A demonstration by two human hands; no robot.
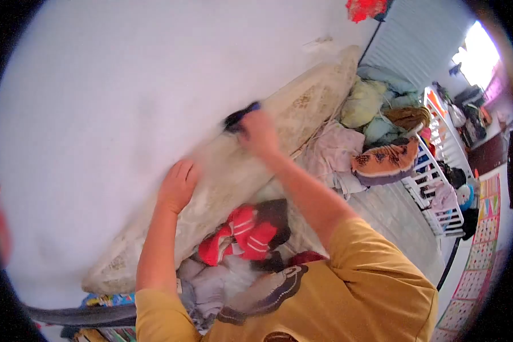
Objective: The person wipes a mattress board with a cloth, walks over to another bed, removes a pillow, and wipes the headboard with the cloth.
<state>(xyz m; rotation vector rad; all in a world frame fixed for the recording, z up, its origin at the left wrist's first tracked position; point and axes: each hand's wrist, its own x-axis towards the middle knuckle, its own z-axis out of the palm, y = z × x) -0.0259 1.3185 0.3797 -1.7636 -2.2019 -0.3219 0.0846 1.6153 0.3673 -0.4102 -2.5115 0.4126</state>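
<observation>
A stained, cream-coloured mattress [233, 171] stands tilted on its long side against the white wall. My right hand [259, 134] is closed around a black-and-blue brush [240, 118] at the mattress's upper edge. Motion blurs this hand and the brush, so its exact shape is unclear. Farther left, my left hand [179, 181] lies with fingers stretched out on the upper edge of the mattress, close to the wall, and holds nothing.
Below the mattress lie a red-and-black garment [248, 232] and grey cloth [219, 285]. To the right are pillows [363, 102], pink cloth [336, 148], an orange watermelon-patterned cushion [386, 161] and a white slatted rail [439, 194]. A coloured chart [474, 262] hangs at the far right.
</observation>
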